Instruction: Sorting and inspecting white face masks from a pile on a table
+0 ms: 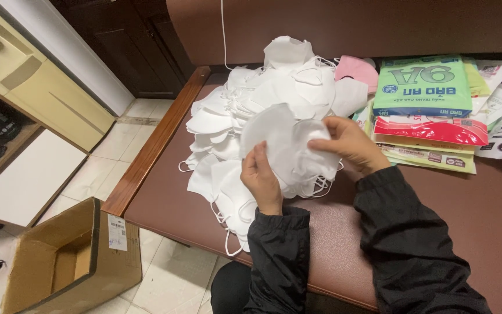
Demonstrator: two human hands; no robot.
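While both forearms angle inward, left hand (261,180) and right hand (347,142) pinch white masks (283,139).

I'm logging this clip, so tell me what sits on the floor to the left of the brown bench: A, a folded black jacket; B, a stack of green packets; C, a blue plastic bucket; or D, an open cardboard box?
D: an open brown cardboard box stands on the pale tiled floor beside the bench's wooden edge.

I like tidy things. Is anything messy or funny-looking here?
Yes. The white masks lie in a loose, jumbled pile, straps tangled, spilling toward the bench edge. One pink mask pokes out among them. Both hands hold masks.
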